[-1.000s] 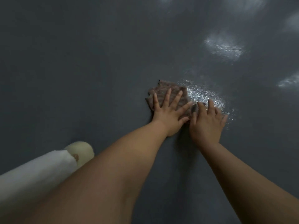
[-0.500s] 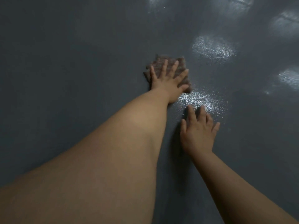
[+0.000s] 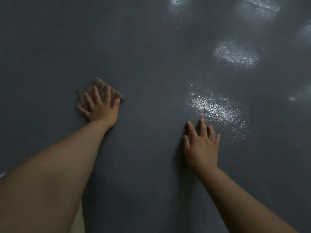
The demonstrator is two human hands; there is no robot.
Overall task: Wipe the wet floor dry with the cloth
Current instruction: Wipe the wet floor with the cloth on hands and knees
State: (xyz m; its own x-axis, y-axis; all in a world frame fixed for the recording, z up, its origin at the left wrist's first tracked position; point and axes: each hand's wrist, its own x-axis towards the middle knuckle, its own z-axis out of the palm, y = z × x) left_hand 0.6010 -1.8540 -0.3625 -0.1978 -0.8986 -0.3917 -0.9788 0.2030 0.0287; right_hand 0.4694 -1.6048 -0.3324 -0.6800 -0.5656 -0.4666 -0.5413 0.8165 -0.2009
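Note:
A brown cloth (image 3: 99,88) lies flat on the dark grey floor (image 3: 151,47), left of centre. My left hand (image 3: 99,106) presses on it with spread, straight fingers and covers most of it. My right hand (image 3: 201,145) rests flat on the bare floor, fingers straight, well to the right of the cloth. Just beyond its fingertips a wet patch (image 3: 213,106) glistens. The cloth is clear of that patch.
More shiny spots lie farther off on the right: one (image 3: 235,55) in the upper right, others (image 3: 260,7) near the top edge and the right edge. A pale object (image 3: 79,222) peeks out under my left forearm at the bottom.
My left hand has slid the cloth to the left, away from the glistening patch and from my right hand. The right hand has stayed flat on the floor.

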